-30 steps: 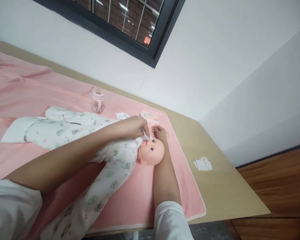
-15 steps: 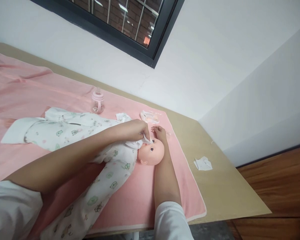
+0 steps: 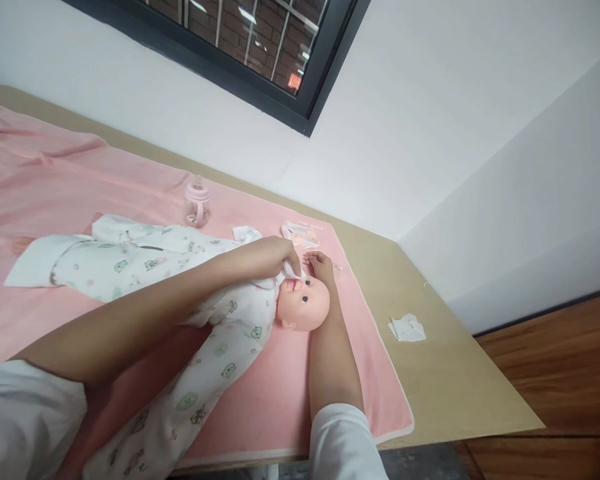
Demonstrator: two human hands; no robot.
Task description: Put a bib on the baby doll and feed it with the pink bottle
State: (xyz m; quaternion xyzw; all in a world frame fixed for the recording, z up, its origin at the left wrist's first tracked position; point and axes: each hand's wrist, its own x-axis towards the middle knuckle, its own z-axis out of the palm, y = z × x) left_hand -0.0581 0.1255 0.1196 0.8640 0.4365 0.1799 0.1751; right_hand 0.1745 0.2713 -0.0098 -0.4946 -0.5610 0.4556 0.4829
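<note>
A baby doll [image 3: 304, 312] lies on its back on a pink blanket [image 3: 275, 413], dressed in a white printed outfit [image 3: 215, 347]. My left hand [image 3: 279, 257] reaches across its chest, fingers pinched on a white tissue [image 3: 292, 270] at the cheek beside the doll's mouth. The doll's mouth and both eyes show. On the far side of the head, my right hand [image 3: 321, 265] rests palm up on the blanket, fingers apart and slightly curled, with nothing seen in them. My right forearm runs along the top of the doll's head.
A pink-lidded baby bottle [image 3: 196, 207] stands behind the doll. Near the blanket's far corner lies a clear plastic packet [image 3: 300, 233]. A folded white tissue [image 3: 407, 328] sits on the tan tabletop [image 3: 460, 393] to the right. A wall and dark window frame [image 3: 300, 120] rise behind.
My left hand has drawn the tissue slightly off the doll's mouth, toward the far cheek, so the red lips now show. My right hand stays in place.
</note>
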